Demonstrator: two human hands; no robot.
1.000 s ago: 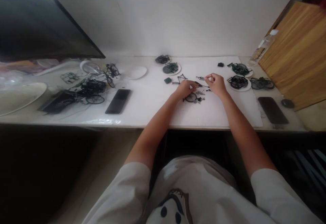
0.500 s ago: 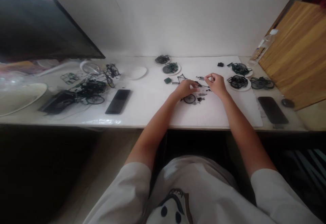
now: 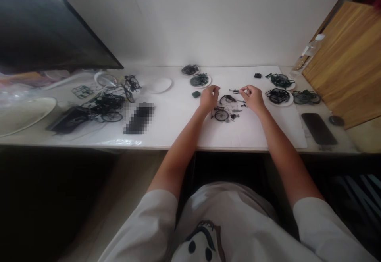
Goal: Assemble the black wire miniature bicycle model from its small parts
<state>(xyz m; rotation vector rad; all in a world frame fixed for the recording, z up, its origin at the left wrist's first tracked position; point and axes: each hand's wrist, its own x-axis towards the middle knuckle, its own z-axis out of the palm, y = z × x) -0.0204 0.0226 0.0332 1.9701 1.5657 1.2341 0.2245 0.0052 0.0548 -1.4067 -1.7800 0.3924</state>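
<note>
My left hand [image 3: 209, 97] is over the white sheet [image 3: 175, 123], its fingers bent together where the small dark bicycle frame lay; what it grips is too small to tell. My right hand [image 3: 251, 96] is pinched closed beside a thin dark part [image 3: 234, 91], and whatever is between its fingertips is hidden. Between the hands lie a dark curved wheel piece [image 3: 228, 99], a small spoked wheel [image 3: 221, 115] and several tiny parts [image 3: 235, 116]. A green block [image 3: 195, 94] sits just left of my left hand.
White plates with small bicycle parts stand behind [image 3: 200, 80] and at right [image 3: 279, 97]. Model bicycles [image 3: 110, 101] crowd the left, near a bowl [image 3: 26, 129] and a blurred-out dark object [image 3: 139, 118]. A phone [image 3: 319, 129] and bottle [image 3: 308, 55] are at right.
My left hand has moved left and slightly back, uncovering the curved wheel piece. The bicycle frame is now hidden or lifted at that hand. My right hand has hardly moved.
</note>
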